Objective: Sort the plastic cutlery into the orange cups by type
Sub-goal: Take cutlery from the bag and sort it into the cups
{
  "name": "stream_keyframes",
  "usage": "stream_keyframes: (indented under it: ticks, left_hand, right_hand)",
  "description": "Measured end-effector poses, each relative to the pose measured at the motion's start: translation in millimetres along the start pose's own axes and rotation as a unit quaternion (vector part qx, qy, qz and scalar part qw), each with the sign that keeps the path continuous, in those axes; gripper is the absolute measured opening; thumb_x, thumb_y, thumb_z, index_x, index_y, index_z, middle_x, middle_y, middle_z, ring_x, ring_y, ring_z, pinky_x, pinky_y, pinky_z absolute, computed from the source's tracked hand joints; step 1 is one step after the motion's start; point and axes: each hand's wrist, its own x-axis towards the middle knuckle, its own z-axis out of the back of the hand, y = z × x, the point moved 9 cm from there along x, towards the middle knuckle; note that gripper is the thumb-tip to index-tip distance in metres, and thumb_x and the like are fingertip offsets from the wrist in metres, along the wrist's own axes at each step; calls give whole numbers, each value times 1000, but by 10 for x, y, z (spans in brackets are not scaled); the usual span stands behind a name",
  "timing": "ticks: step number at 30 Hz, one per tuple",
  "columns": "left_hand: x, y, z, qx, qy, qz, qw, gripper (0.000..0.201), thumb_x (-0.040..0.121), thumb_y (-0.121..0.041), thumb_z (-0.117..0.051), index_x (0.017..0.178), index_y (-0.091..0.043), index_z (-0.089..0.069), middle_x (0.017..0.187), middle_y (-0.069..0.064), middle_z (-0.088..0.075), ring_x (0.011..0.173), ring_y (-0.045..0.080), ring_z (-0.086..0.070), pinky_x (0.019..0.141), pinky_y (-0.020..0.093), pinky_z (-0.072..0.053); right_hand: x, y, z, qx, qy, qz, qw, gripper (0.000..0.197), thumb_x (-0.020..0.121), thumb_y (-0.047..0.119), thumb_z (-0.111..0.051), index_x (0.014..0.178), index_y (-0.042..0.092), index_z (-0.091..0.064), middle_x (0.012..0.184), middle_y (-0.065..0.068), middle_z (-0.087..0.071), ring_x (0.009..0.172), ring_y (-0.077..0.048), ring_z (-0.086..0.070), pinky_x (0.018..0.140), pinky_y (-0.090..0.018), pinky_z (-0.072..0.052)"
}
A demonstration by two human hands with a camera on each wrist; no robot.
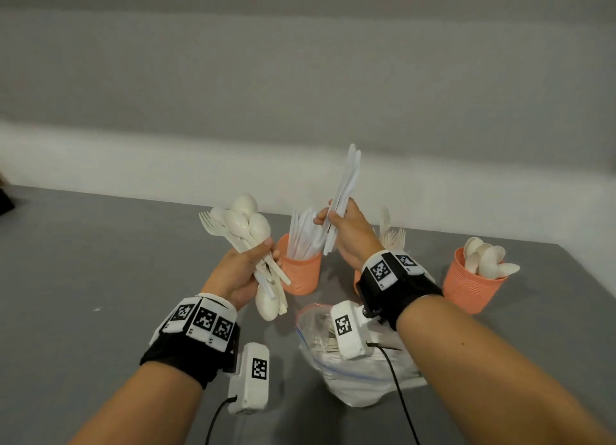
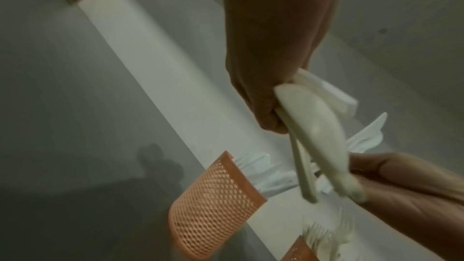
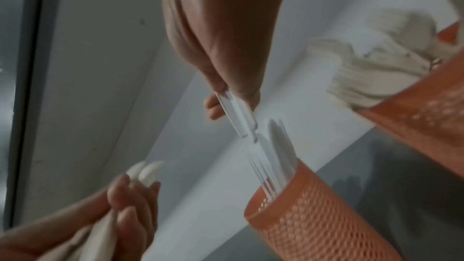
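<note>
My left hand (image 1: 248, 266) grips a mixed bundle of white spoons and forks (image 1: 240, 226), heads pointing up and away; the same bundle (image 2: 314, 136) shows in the left wrist view. My right hand (image 1: 346, 231) holds a few white knives (image 1: 346, 184) upright, just above and right of the orange mesh cup of knives (image 1: 301, 273). In the right wrist view the held knives (image 3: 237, 118) hang over that knife cup (image 3: 314, 215). A cup of forks (image 1: 391, 236) stands mostly hidden behind my right wrist. The spoon cup (image 1: 473, 284) stands at the right.
A clear zip bag (image 1: 353, 374) with more cutlery inside lies on the grey table (image 1: 100, 261) under my right wrist. A pale wall runs along the table's far edge. A dark object (image 1: 5, 201) sits at the far left edge.
</note>
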Motion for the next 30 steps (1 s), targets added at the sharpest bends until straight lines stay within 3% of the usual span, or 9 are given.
stream_keyframes:
  ticks: [5, 8, 10, 13, 15, 19, 23, 27, 30]
  left_hand:
    - [22, -61, 100, 8, 3, -4, 1000, 21, 94, -11, -46, 75, -6, -52, 54, 3, -58, 49, 12, -58, 55, 24, -53]
    - [45, -77, 108, 21, 15, -3, 1000, 18, 93, -13, -49, 76, -8, -52, 59, 2, -57, 52, 11, -58, 57, 26, -53]
    - [59, -55, 121, 35, 19, 10, 999, 19, 93, -12, -49, 75, -8, -53, 58, 3, -57, 51, 12, -58, 59, 27, -53]
    - [72, -20, 115, 41, 20, 23, 999, 17, 93, -9, -50, 77, -6, -55, 57, 3, -58, 52, 12, -58, 61, 27, -54]
    - [73, 6, 86, 38, 25, 30, 999, 16, 92, -9, -51, 77, -6, -55, 57, 3, -58, 52, 12, -58, 61, 27, -54]
    - [64, 60, -17, 38, 41, 36, 998, 12, 91, -6, -52, 80, -4, -58, 58, 5, -58, 51, 13, -58, 56, 24, -54]
    - [69, 148, -112, 82, 35, 30, 996, 3, 90, -4, -53, 89, -3, -55, 57, 5, -56, 49, 11, -57, 53, 24, -52]
    - [44, 187, -273, 88, 42, 17, 995, 15, 91, 3, -49, 104, 0, -55, 63, 9, -60, 53, 14, -61, 51, 26, -53]
    - [-6, 175, -447, 81, 77, 0, 994, 28, 89, 15, -37, 104, -3, -52, 68, 13, -51, 55, 20, -53, 47, 25, -48]
  right_hand:
    - [254, -218, -239, -53, -38, 5, 998, 18, 93, 1, -41, 96, 16, -49, 85, 6, -63, 97, -21, -58, 97, -38, -45]
    - [397, -404, -280, -65, -48, -14, 997, 21, 90, 0, -46, 89, 21, -48, 97, -4, -66, 100, -23, -58, 95, -38, -46]
    - [444, -486, -270, -84, -52, -16, 995, 16, 89, 6, -54, 96, 19, -49, 105, -9, -62, 99, -20, -57, 93, -34, -47]
    - [436, -505, -266, -127, -49, -8, 991, 14, 92, 8, -49, 103, 16, -50, 102, -2, -61, 97, -15, -54, 80, -21, -42]
    - [431, -498, -276, -167, -43, 5, 985, 18, 93, 4, -40, 95, 17, -52, 109, -11, -64, 105, -20, -56, 87, -24, -40]
    - [360, -222, -363, -275, -22, 90, 957, 23, 95, 3, -41, 114, 5, -52, 117, -11, -56, 115, -21, -52, 93, -21, -36]
    - [24, 497, -549, -319, -24, 265, 910, 16, 88, 2, -52, 101, 4, -61, 99, -6, -57, 90, -15, -53, 82, -18, -41]
    - [-214, 423, -875, -371, 115, 178, 904, 12, 82, 6, -60, 80, -2, -68, 79, -14, -70, 68, -17, -58, 63, -13, -43]
    - [-291, 256, -854, -418, 132, 140, 888, 18, 84, 14, -63, 83, -3, -70, 72, -10, -65, 60, -9, -52, 56, -4, -37]
